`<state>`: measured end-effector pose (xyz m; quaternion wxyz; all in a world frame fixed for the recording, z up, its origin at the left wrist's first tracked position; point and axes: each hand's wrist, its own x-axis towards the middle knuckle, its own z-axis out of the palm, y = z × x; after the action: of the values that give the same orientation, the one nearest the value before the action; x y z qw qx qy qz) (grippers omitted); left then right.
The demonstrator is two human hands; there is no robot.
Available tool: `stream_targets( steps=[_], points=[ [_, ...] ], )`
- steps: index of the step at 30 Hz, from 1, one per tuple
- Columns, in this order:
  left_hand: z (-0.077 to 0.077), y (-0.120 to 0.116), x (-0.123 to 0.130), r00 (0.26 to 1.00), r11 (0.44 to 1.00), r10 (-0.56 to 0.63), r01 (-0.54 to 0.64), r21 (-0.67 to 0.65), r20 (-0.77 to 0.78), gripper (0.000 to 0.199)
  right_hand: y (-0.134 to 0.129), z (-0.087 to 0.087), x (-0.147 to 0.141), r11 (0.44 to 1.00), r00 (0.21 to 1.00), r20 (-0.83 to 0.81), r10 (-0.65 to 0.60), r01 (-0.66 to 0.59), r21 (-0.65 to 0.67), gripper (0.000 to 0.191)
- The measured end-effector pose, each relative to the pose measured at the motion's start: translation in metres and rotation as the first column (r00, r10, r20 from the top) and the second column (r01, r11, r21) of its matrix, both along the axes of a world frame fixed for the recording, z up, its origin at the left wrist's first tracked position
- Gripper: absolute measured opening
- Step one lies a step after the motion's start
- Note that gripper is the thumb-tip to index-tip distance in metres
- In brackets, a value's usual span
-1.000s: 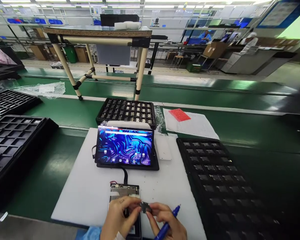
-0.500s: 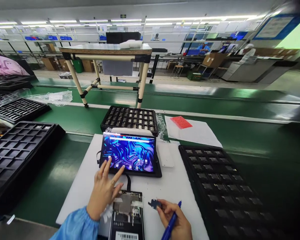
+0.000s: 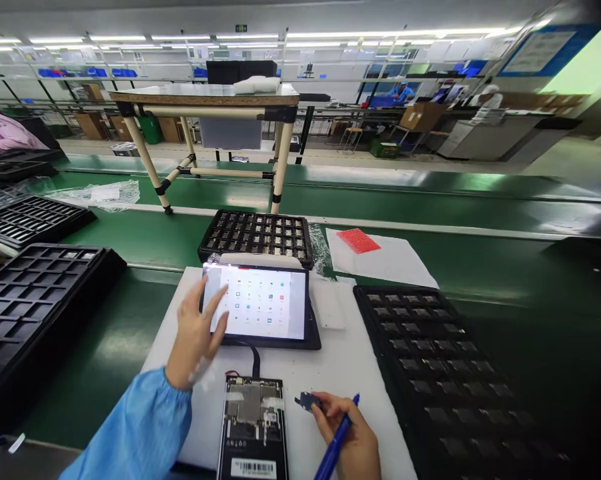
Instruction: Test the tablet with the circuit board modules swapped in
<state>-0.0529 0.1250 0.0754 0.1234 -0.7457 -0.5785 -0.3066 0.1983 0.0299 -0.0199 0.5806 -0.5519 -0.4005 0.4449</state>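
- Currently the left hand [image 3: 194, 337], in a blue sleeve [image 3: 135, 427], is stretched forward with fingers spread loose and holding nothing; one fingertip touches the left part of the tablet [image 3: 257, 312] screen.
- Tablet stands propped at the far middle of the white mat [image 3: 340, 367]; screen shows a white page with a grid of small icons. A black cable [image 3: 255, 360] runs from its lower edge down to the open device [image 3: 253, 427].
- Open device lies flat at the near edge of the mat, between the two hands; inner board and a barcode label at its near end are showing.
- Right hand [image 3: 347, 437] rests on the mat just right of the open device. Thumb and forefinger pinch a small dark part [image 3: 307, 401], held just above the mat; the same hand has a blue pen [image 3: 336, 445] tucked along the palm, tip toward the tablet.
- Right of the mat: black tray [image 3: 445, 373] of small components. Beyond the tablet: second component tray [image 3: 257, 235]. Left: empty-celled black tray [image 3: 25, 293].
- Paper sheet [image 3: 385, 261] with a red piece [image 3: 358, 241] on it lies on the green bench [image 3: 505, 267], beyond the right tray.
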Motion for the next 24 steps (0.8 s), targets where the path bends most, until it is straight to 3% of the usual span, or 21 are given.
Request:
stream_targets(
  steps=[3, 6, 10, 13, 17, 24],
  points=[
    [-0.02, -0.04, 0.016, 0.945, 0.957, -0.252, 0.275, -0.09, 0.21, 0.031, 0.001, 0.007, -0.005, 1.0, 1.0, 0.014, 0.011, -0.011, -0.028, 0.026],
    [-0.037, -0.073, 0.034, 0.903, 0.91, -0.316, 0.376, -0.177, 0.292, 0.025, 0.003, 0.013, -0.009, 0.996, 0.998, 0.033, 0.058, -0.056, -0.065, 0.027],
    [-0.049, -0.091, 0.048, 0.855, 0.823, -0.412, 0.497, -0.274, 0.315, 0.021, 0.005, 0.015, -0.009, 0.968, 0.98, 0.015, 0.201, -0.196, -0.157, 0.028],
    [-0.055, -0.094, 0.051, 0.857, 0.8, -0.428, 0.507, -0.32, 0.289, 0.024, 0.005, 0.013, -0.007, 0.96, 0.974, 0.007, 0.226, -0.222, -0.174, 0.028],
    [-0.06, -0.095, 0.051, 0.87, 0.815, -0.436, 0.49, -0.31, 0.229, 0.03, 0.008, 0.014, -0.01, 0.972, 0.985, 0.017, 0.171, -0.166, -0.164, 0.03],
    [-0.059, -0.092, 0.058, 0.892, 0.816, -0.449, 0.43, -0.386, 0.046, 0.044, 0.015, 0.023, -0.016, 0.978, 0.978, 0.135, 0.158, -0.136, -0.158, 0.025]
  ],
)
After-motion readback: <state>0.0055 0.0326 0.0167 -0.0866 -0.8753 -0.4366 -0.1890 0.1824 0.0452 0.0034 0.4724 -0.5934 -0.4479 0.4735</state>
